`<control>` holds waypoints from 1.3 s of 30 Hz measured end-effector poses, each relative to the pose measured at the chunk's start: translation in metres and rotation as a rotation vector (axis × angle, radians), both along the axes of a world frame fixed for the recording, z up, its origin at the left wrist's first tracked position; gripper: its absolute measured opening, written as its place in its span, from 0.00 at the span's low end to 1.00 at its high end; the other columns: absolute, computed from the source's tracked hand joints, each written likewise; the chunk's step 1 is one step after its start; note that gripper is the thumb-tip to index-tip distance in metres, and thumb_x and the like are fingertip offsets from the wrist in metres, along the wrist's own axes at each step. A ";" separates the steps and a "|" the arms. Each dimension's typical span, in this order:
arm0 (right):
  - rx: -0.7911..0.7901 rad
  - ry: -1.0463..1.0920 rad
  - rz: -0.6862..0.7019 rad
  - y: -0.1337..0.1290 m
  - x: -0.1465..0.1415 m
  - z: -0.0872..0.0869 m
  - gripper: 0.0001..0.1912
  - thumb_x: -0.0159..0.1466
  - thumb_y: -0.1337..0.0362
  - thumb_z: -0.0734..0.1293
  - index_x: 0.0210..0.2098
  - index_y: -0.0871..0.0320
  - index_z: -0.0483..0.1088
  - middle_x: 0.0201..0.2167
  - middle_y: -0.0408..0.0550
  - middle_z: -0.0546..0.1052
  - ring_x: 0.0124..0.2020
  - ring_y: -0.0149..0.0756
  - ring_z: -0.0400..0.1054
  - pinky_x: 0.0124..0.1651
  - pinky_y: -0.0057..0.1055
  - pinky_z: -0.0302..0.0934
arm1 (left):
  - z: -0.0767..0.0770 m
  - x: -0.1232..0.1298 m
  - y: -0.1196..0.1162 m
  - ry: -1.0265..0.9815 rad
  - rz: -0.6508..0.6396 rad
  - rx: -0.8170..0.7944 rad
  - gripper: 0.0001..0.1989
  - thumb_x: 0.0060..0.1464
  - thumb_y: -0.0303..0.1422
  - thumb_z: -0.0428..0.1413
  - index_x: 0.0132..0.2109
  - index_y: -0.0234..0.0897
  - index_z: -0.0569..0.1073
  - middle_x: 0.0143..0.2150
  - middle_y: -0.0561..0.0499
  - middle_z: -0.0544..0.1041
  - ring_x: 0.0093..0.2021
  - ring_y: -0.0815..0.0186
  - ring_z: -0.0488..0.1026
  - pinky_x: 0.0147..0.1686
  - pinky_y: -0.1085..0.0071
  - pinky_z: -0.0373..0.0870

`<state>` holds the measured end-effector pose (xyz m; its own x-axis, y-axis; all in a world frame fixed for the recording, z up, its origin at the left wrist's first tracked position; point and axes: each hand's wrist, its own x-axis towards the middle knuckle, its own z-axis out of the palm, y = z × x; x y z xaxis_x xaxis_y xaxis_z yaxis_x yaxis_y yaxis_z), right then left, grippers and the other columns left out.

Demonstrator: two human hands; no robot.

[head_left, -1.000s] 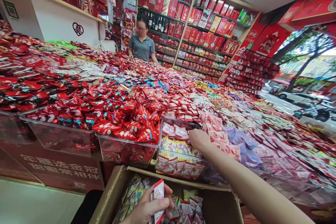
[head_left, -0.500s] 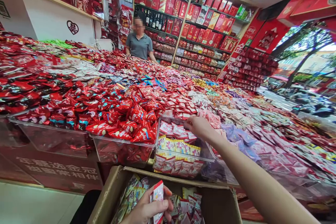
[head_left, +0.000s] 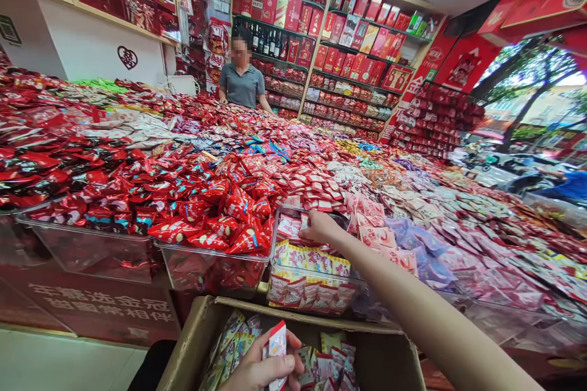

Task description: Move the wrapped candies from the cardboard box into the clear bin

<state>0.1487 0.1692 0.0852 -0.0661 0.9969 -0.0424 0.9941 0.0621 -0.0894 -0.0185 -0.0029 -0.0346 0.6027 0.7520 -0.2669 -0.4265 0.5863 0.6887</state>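
My left hand (head_left: 257, 368) is closed around a small red-and-white wrapped candy packet (head_left: 277, 342), held over an open cardboard box (head_left: 383, 351). Inside that box lie loose candy packets (head_left: 337, 363) with yellow, white and red wrappers. My right hand (head_left: 320, 227) reaches into a clear plastic bin (head_left: 355, 281), its fingers curled down at the back of the bin. Whatever the fingers hold is hidden from me. Rows of yellow, white and red packets (head_left: 312, 261) stand in the front of this bin, with red-and-white ones beside my right hand.
Left of the bin, another clear bin is heaped with shiny red packets (head_left: 247, 214). Purple packets (head_left: 419, 250) and pink packets (head_left: 499, 275) lie to the right. A person (head_left: 243, 82) stands behind the wide candy display, before shelves of red boxes (head_left: 343, 64).
My right hand has moved left and slightly down within the bin. My left hand keeps its hold on the candy packet and has barely shifted.
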 end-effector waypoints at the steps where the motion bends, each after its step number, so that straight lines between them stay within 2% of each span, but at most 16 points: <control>1: -0.006 0.013 -0.016 0.000 -0.001 0.000 0.22 0.47 0.56 0.68 0.37 0.63 0.65 0.35 0.54 0.73 0.36 0.40 0.66 0.31 0.27 0.56 | 0.000 0.000 0.000 0.001 -0.002 0.005 0.14 0.38 0.33 0.61 0.35 0.34 0.69 0.26 0.49 0.75 0.23 0.69 0.71 0.21 0.78 0.59; 5: -0.003 0.066 -0.060 -0.001 -0.005 -0.003 0.22 0.44 0.58 0.70 0.36 0.63 0.65 0.36 0.54 0.72 0.37 0.38 0.66 0.30 0.25 0.56 | 0.002 0.000 -0.001 0.023 0.003 -0.002 0.14 0.39 0.33 0.61 0.35 0.34 0.69 0.27 0.49 0.75 0.23 0.68 0.71 0.20 0.78 0.58; 8: -0.014 0.104 -0.060 -0.001 -0.005 -0.002 0.19 0.45 0.62 0.70 0.35 0.61 0.66 0.34 0.49 0.73 0.34 0.33 0.66 0.27 0.22 0.55 | 0.002 -0.001 -0.001 0.029 0.010 0.008 0.14 0.38 0.33 0.61 0.35 0.34 0.69 0.27 0.49 0.75 0.23 0.68 0.71 0.20 0.78 0.58; 12: -0.019 0.111 -0.054 -0.001 0.010 0.009 0.12 0.49 0.65 0.68 0.33 0.60 0.66 0.30 0.44 0.74 0.29 0.28 0.66 0.24 0.19 0.53 | 0.000 0.000 0.000 0.028 0.013 0.026 0.15 0.38 0.34 0.61 0.34 0.34 0.69 0.26 0.49 0.75 0.22 0.69 0.71 0.23 0.77 0.61; 15: 0.019 0.048 -0.087 -0.003 0.026 0.020 0.10 0.51 0.67 0.65 0.34 0.61 0.67 0.33 0.48 0.74 0.33 0.32 0.67 0.27 0.21 0.53 | 0.000 0.000 -0.001 0.021 0.007 0.040 0.15 0.38 0.34 0.61 0.34 0.34 0.69 0.26 0.49 0.75 0.22 0.69 0.71 0.25 0.76 0.62; 18: -0.002 -0.039 -0.114 -0.008 0.036 0.024 0.08 0.50 0.70 0.65 0.32 0.63 0.69 0.33 0.53 0.74 0.35 0.37 0.67 0.29 0.24 0.55 | 0.000 0.000 -0.002 0.017 -0.005 0.046 0.15 0.38 0.34 0.61 0.34 0.34 0.69 0.26 0.49 0.75 0.23 0.69 0.72 0.24 0.77 0.61; 25: -0.068 -0.182 -0.061 -0.017 0.035 0.005 0.09 0.49 0.75 0.63 0.28 0.64 0.73 0.28 0.57 0.76 0.34 0.42 0.69 0.40 0.33 0.56 | -0.003 0.000 -0.002 0.022 -0.019 0.039 0.16 0.38 0.34 0.61 0.35 0.33 0.68 0.27 0.49 0.75 0.23 0.69 0.71 0.19 0.79 0.56; 29: 0.013 -0.204 0.016 -0.020 0.034 -0.001 0.12 0.55 0.73 0.58 0.36 0.67 0.71 0.35 0.60 0.74 0.38 0.43 0.67 0.40 0.31 0.56 | -0.005 0.001 -0.002 -0.002 -0.017 0.038 0.16 0.38 0.34 0.62 0.35 0.34 0.68 0.27 0.49 0.75 0.23 0.69 0.71 0.20 0.78 0.57; 33: 0.060 -0.188 0.144 -0.019 0.032 -0.005 0.12 0.59 0.66 0.58 0.38 0.64 0.69 0.38 0.55 0.73 0.44 0.38 0.64 0.44 0.26 0.54 | -0.005 0.001 -0.002 0.001 -0.021 0.038 0.16 0.37 0.34 0.62 0.35 0.34 0.68 0.26 0.50 0.75 0.23 0.69 0.71 0.21 0.77 0.58; 39: 0.020 -0.221 0.169 -0.014 0.036 -0.011 0.13 0.53 0.65 0.64 0.36 0.67 0.70 0.37 0.57 0.73 0.39 0.40 0.66 0.39 0.27 0.56 | 0.001 -0.001 -0.002 0.018 -0.031 0.032 0.15 0.38 0.33 0.61 0.35 0.34 0.68 0.27 0.50 0.75 0.23 0.69 0.71 0.20 0.79 0.56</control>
<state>0.1847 0.1551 0.0737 -0.2225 0.9734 -0.0544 0.9648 0.2279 0.1310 -0.0195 -0.0046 -0.0337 0.6212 0.7413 -0.2541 -0.3962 0.5768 0.7143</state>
